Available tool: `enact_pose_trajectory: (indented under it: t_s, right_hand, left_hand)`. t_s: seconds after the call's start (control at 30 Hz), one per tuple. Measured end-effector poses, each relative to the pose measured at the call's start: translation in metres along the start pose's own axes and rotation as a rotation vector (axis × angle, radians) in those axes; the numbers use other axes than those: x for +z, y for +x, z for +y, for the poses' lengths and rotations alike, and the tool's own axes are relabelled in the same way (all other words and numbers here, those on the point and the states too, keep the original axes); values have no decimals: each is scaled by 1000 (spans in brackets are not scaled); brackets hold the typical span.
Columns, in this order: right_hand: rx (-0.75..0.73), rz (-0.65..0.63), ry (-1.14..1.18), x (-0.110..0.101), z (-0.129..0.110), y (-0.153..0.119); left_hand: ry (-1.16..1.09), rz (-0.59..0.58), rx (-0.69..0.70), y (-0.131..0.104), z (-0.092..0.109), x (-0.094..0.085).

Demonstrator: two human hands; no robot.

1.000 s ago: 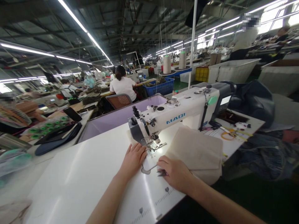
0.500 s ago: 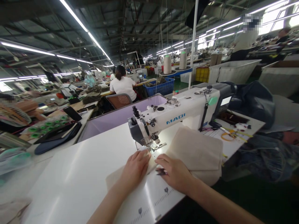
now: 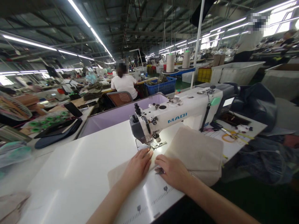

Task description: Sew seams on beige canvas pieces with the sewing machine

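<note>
While pinned under the left hand [image 3: 139, 162], beige cloth [image 3: 118, 171]: lies on white table [image 3: 77, 174], slanting from lower left toward the needle end of the sewing machine [image 3: 182, 109]; nearer to left than right.
Left hand: flat, palm down, with fingers close together.
Right hand [image 3: 174, 171]: curled around dark snips [image 3: 159, 170], near cloth's edge; cannot tell whether touching.

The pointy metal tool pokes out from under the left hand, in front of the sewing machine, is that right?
Not the left hand: the head view shows the pointy metal tool poking out from under the right hand, in front of the sewing machine.
</note>
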State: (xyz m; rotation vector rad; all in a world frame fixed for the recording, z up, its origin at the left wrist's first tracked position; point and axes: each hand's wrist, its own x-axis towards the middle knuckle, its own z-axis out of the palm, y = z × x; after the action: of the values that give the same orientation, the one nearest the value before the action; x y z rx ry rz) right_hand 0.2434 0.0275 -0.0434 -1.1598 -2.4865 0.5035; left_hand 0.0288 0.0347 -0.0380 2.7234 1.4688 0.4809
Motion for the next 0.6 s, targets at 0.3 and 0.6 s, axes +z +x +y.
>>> enact_pose_trajectory:
  t_s: [0.3, 0.6]
  right_hand:
    - [-29, 31, -28, 7, 4, -2]
    - [-25, 18, -43, 3, 2, 1]
  left_hand:
    - [32, -21, -18, 3, 2, 2]
    - [58, -5, -9, 2, -2, 6]
